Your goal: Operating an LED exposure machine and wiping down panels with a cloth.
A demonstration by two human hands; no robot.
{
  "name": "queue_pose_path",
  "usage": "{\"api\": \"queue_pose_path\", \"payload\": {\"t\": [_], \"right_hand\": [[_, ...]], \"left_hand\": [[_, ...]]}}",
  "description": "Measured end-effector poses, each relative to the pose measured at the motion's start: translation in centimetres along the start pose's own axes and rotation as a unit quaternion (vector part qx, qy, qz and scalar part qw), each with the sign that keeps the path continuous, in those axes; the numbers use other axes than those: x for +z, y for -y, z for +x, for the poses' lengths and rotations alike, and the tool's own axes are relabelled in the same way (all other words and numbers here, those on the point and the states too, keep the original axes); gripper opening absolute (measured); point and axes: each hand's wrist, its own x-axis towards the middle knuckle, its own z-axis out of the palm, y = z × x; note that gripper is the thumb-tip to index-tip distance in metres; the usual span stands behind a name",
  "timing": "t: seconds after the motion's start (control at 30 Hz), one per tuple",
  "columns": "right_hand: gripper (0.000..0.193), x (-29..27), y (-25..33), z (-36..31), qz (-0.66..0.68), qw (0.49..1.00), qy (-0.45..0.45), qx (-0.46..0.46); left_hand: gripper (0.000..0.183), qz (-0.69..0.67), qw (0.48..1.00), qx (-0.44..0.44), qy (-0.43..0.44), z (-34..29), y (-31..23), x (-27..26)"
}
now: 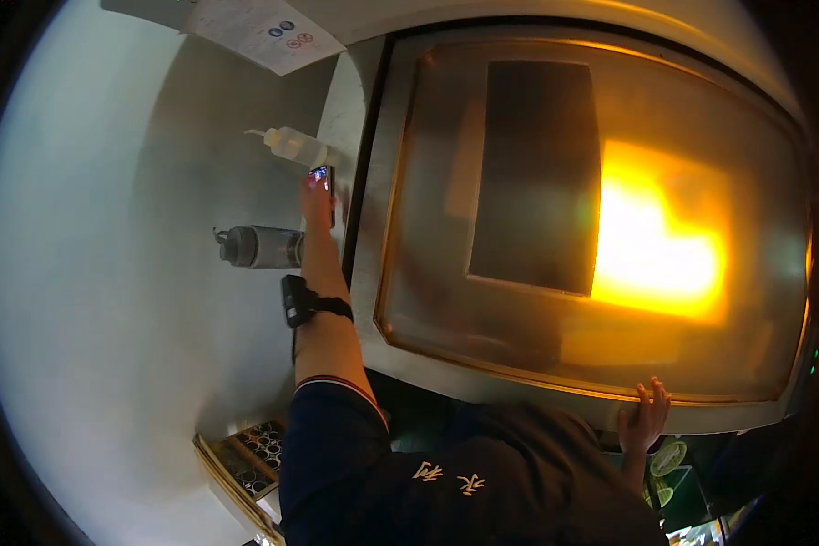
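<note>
My left arm reaches far out along the left side of a framed, glass-topped light table (537,328). At its end, my left hand (317,202) is closed around a smartphone (328,179) with a lit screen; some fingers are hidden. Just beyond the phone lies or stands a translucent squeeze bottle (296,146) with a thin bent spout. A clear drinking bottle with a grey lid (259,247) is beside my forearm. My right hand (644,419) rests at the table's near edge, fingers apart and touching the frame, with nothing held.
A dark rectangular sheet (537,177) lies on the glass, beside a bright yellow glow (660,246). Printed paper (264,32) is at the upper left. A box with round-patterned contents (250,460) stands at the lower left. Green ring-like items (669,460) sit below my right hand.
</note>
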Motion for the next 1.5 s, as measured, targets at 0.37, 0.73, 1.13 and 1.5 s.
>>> {"api": "queue_pose_path", "payload": {"t": [0.37,0.73,1.13,1.5], "right_hand": [[0.051,1.4,-2.2,12.1,0.014,0.999,-0.029,-0.029],[0.040,4.4,-5.5,32.7,-0.023,0.992,-0.090,-0.082],[0.085,10.0,7.5,32.0,0.028,0.983,-0.153,-0.098],[0.066,12.1,5.8,23.2,-0.146,0.969,0.039,0.195]], "left_hand": [[0.020,-0.040,0.897,0.437,-0.047,-18.7,-20.0,-13.7],[0.021,-0.255,0.888,-0.247,0.293,-43.4,12.4,-1.3],[0.048,0.135,0.958,-0.026,0.251,-37.4,15.8,-10.3],[0.057,0.132,0.902,0.071,0.404,-36.4,23.6,-16.7]]}}
